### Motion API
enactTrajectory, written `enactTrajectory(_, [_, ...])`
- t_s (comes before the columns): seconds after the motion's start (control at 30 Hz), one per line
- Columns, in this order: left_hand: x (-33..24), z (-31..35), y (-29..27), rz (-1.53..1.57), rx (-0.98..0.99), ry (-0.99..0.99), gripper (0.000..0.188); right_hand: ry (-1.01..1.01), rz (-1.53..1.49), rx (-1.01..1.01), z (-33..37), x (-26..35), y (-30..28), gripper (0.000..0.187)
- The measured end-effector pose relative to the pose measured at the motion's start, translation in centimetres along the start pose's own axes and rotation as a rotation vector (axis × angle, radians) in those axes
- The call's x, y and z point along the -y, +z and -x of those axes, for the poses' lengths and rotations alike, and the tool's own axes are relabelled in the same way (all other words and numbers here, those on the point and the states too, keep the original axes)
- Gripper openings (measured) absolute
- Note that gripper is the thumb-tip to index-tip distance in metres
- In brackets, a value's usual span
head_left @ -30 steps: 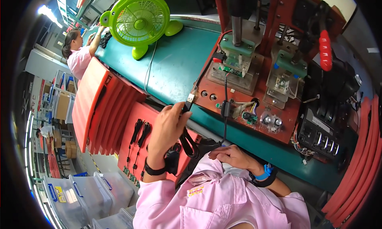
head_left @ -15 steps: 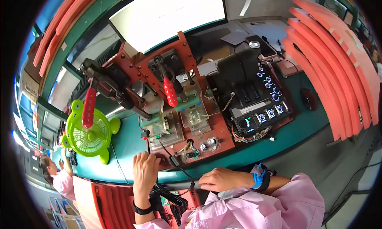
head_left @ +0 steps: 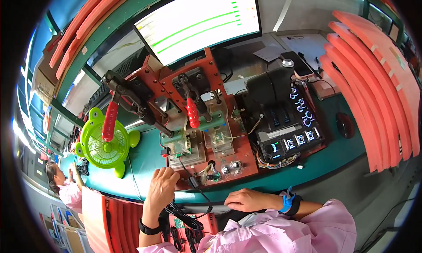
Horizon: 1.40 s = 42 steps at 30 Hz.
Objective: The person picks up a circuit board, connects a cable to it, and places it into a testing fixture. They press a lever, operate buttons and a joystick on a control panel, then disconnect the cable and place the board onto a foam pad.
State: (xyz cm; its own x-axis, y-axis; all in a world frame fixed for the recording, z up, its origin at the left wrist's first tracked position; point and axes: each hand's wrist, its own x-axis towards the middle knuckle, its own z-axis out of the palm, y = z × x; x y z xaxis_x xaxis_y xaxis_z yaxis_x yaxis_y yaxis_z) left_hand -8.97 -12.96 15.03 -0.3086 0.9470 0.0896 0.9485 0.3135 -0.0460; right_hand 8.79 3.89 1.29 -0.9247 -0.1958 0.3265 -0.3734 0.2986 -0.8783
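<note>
My left hand (head_left: 161, 187) rests at the front edge of the green bench, by the left front corner of a red test fixture (head_left: 241, 167). Its fingers are loosely bent, thumb apart, and nothing shows in them. My right hand (head_left: 248, 199) lies empty at the bench edge farther right, fingers stretched loosely. Two toggle clamps stand on the fixture, with a left red handle (head_left: 110, 122) and a right red handle (head_left: 192, 113). Under them sit circuit boards in clear holders (head_left: 218, 136). A black cable (head_left: 193, 181) runs from the fixture down between my hands.
A monitor (head_left: 198, 22) stands behind the fixture. To the right are a black control panel (head_left: 285, 141) with lit knobs, a mouse (head_left: 345, 125) and stacked red foam trays (head_left: 373, 90). A green frog-shaped fan (head_left: 105, 147) is at left. Another person (head_left: 66, 189) sits beyond it.
The monitor has gone from a nearly blank white screen to one with green bars and marks. My view has shifted slightly; both hands stay about where they were.
</note>
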Motion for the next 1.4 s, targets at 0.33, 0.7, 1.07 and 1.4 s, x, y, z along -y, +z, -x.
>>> enactTrajectory(0.33, [-1.0, 0.5, 0.9, -0.058, 0.028, -0.357, 0.005, -0.001, -0.092, 0.065, 2.1, 0.7, -0.5, 0.016])
enactTrajectory(0.7, [-3.5, 0.1, 0.6, 0.049, -0.175, -0.241, 0.005, 0.07, -0.245, -0.03, 2.0, -0.1, -2.1, 0.017])
enactTrajectory(1.07, [-2.9, -1.0, 0.1, 0.178, -0.112, -0.196, 0.006, 0.207, -0.362, 0.063, 1.7, 0.4, -3.0, 0.018])
enactTrajectory(1.4, [-2.4, -0.9, -0.3, 0.195, -0.038, -0.172, 0.006, 0.134, -0.405, 0.009, 2.0, 0.4, -2.4, 0.018])
